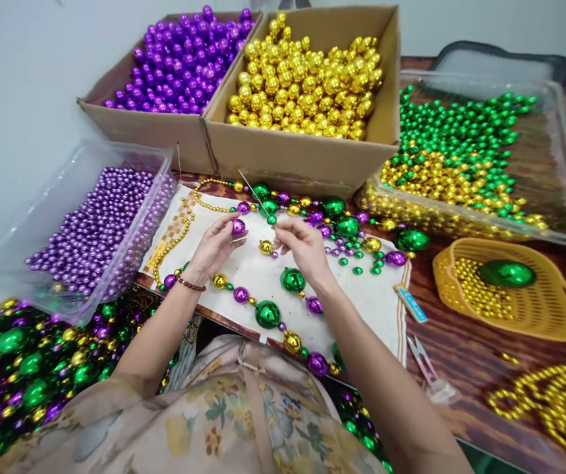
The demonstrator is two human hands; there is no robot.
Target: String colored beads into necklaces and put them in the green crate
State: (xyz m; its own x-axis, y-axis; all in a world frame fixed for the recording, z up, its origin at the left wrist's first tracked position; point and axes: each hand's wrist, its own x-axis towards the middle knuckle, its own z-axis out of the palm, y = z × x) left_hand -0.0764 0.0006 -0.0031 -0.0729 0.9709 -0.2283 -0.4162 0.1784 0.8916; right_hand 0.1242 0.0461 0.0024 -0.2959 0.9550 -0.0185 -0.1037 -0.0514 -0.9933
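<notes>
My left hand [212, 249] pinches a shiny purple bead [238, 227] above a white cloth [362, 296]. Close beside it, my right hand [301, 245] is closed on a thin needle [255, 191] that points up and left, with a small green bead [271, 219] at the fingertips. A gold bead [265, 247] hangs between the two hands. A half-strung necklace [267, 313] of green, purple and gold beads curves over the cloth below and around my hands.
Cardboard boxes at the back hold purple balls [184, 59] and gold balls [302, 79]. A clear tray of small purple beads [95, 230] sits left, a tray of green and gold beads [460, 151] right. A yellow basket [510, 289], snips [428, 368] and finished necklaces [20, 368] lie nearby.
</notes>
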